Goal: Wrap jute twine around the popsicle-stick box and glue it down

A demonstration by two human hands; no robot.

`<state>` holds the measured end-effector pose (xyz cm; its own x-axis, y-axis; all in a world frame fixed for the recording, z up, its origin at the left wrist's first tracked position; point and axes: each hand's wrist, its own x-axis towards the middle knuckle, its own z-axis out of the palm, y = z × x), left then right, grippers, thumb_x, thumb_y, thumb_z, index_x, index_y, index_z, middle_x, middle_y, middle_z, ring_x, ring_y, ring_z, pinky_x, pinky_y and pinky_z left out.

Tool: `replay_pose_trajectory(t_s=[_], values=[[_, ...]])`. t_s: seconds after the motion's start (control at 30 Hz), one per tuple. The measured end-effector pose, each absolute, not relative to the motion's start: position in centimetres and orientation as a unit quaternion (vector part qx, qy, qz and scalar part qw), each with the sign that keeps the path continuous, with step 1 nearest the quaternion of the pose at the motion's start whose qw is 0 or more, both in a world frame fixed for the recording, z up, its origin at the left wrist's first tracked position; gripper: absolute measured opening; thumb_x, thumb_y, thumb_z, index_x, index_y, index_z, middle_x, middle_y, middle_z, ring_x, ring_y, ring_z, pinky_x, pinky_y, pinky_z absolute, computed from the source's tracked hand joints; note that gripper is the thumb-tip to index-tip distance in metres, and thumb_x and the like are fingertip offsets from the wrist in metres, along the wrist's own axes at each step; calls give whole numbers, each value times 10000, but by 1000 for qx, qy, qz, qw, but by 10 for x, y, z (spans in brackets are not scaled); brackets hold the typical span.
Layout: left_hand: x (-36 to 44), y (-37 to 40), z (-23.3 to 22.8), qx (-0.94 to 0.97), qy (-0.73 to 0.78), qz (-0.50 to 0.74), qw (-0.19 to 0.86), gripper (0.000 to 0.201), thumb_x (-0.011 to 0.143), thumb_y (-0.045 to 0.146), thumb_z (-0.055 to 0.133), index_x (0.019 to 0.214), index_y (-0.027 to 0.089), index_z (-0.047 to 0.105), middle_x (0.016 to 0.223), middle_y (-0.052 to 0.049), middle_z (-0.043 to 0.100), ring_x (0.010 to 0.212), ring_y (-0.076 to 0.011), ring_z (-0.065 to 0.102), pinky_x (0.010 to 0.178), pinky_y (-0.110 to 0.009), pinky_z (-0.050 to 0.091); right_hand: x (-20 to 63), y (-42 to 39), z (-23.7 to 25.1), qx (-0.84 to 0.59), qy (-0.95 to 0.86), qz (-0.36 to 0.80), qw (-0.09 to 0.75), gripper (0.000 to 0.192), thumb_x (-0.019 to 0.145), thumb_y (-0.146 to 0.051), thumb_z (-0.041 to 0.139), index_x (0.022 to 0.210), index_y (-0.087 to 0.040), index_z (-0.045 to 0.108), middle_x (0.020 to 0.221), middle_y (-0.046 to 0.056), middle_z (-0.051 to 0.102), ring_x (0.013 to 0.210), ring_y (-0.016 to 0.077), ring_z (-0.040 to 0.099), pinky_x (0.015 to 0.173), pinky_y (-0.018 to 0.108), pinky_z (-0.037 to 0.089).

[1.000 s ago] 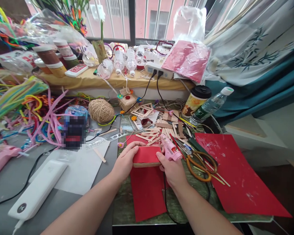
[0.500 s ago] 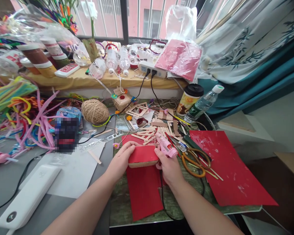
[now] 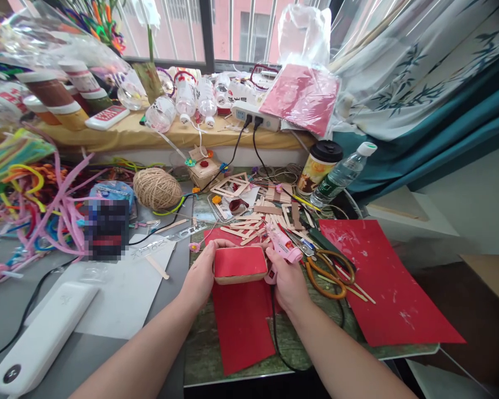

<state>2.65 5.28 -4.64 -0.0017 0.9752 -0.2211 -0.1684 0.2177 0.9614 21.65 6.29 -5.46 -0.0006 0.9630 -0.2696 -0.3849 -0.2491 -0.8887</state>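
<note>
My left hand (image 3: 202,274) grips the left side of a small wooden panel covered in red felt (image 3: 240,264), held just above the table. My right hand (image 3: 288,280) steadies the panel's right edge while it holds a pink hot glue gun (image 3: 283,247), whose nozzle points away to the upper left. A strip of red felt (image 3: 243,321) lies on the table directly beneath the panel. The glue gun's black cord (image 3: 274,332) runs down toward me.
Orange-handled scissors (image 3: 328,274) and a large red sheet (image 3: 382,280) lie to the right. Several popsicle sticks (image 3: 270,213), a twine ball (image 3: 157,188), a cup (image 3: 318,167), a water bottle (image 3: 343,173), pipe cleaners (image 3: 37,199) and a white power bank (image 3: 41,335) crowd the table.
The view has shifted left and down a little. The panel has tipped so that its red face shows more fully; both hands keep their hold.
</note>
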Motion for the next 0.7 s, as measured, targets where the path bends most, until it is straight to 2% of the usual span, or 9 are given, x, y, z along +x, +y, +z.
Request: replay_pose_trajectory(t_s=[0.23,0.43,0.53,0.6,0.7], values=[[25,55,-46,412,484,506,583,323,1056,483,472,1023,232,673,1171,-41,732,1084,-253,642,914,-306,477,218,65,-57,-529,-298,619,497,401,753,-529,882,956,-225,715,857,0,746,669,153,654,470,188,424],[26,55,-49,397,487,511,587,397,1028,577,485,1022,228,673,1133,-59,730,1021,-255,655,873,-321,505,218,66,-59,-521,-301,616,509,406,759,-528,883,941,-239,664,893,6,743,696,176,673,501,228,508],[23,53,-42,419,468,492,603,367,939,549,672,1131,238,640,1192,-61,701,1042,-250,666,876,-313,524,218,64,-57,-490,-323,619,522,376,771,-485,881,955,-249,654,956,18,758,782,213,717,584,284,574],[21,52,-36,442,456,458,622,465,855,457,806,1220,257,600,1260,-61,670,1064,-250,674,872,-311,544,218,63,-56,-456,-358,621,527,369,764,-433,895,984,-249,662,1001,32,765,862,242,737,705,339,613],[19,50,-28,436,442,411,668,550,835,398,841,1287,281,550,1277,-65,663,1028,-247,700,817,-316,579,218,62,-56,-418,-396,630,521,358,783,-386,884,1038,-248,675,1003,44,766,903,267,742,844,414,613]])
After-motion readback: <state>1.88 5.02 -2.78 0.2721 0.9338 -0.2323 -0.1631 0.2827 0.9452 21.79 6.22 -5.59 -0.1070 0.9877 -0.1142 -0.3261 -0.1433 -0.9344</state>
